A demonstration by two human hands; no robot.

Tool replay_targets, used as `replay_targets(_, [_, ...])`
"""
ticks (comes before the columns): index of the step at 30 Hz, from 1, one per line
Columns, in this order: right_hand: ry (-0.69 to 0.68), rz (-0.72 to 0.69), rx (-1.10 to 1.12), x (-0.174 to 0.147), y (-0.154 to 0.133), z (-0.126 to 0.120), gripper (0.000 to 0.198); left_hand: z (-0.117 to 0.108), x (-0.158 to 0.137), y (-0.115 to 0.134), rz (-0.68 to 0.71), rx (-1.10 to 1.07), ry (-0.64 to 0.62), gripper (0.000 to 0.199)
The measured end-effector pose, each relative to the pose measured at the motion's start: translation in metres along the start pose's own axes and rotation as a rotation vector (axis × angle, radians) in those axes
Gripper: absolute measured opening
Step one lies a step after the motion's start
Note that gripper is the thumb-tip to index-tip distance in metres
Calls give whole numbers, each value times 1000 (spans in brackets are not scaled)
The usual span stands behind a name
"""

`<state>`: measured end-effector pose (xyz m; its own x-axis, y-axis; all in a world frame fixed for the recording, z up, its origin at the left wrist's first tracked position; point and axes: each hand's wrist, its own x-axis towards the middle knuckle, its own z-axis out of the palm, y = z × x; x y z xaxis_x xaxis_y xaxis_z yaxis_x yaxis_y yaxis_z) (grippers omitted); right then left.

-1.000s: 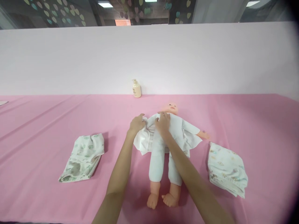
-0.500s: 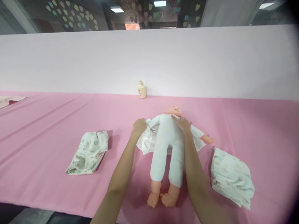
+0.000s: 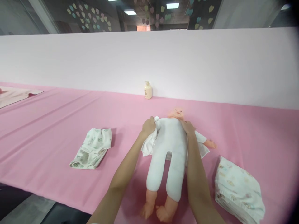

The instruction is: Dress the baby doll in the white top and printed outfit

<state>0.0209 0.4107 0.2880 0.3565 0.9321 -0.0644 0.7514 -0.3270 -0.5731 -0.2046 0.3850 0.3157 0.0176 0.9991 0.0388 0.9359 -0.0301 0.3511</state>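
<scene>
A baby doll (image 3: 171,133) with a white cloth body lies on its back, head toward the wall and bare feet toward me. Under it a white shirt (image 3: 149,144) is spread, showing at both sides. My left hand (image 3: 149,126) is closed on the shirt's bunched white cloth beside the doll's shoulder; the doll's arm on that side is hidden there. My right hand (image 3: 188,127) grips the doll at the opposite shoulder, its fingertips partly hidden. The doll's other arm (image 3: 205,140) sticks out to the right, with a white upper part and a bare hand.
On the pink sheet (image 3: 58,124) lie a folded green-patterned cloth (image 3: 93,147) at left and a folded patterned cloth (image 3: 238,189) at right. A cream pump bottle (image 3: 148,91) stands against the white wall (image 3: 93,62). A pale cloth (image 3: 16,95) lies far left.
My left hand has moved in closer to the doll's shoulder with the white cloth. My right hand stays at the opposite shoulder. The camera view has shifted and tilted slightly.
</scene>
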Motion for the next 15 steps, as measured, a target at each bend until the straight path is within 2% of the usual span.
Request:
replay_targets(6, [-44,-91,70,-12,-12,2,52,-6,-3,14,19,-38,42,23])
replay_targets(12, [-37,-177,105,-19,-20,8,47,-3,4,5,-21,-35,52,24])
replay_targets(15, [-31,-238,118,-21,-20,8,44,-3,6,-2,-84,38,86,30])
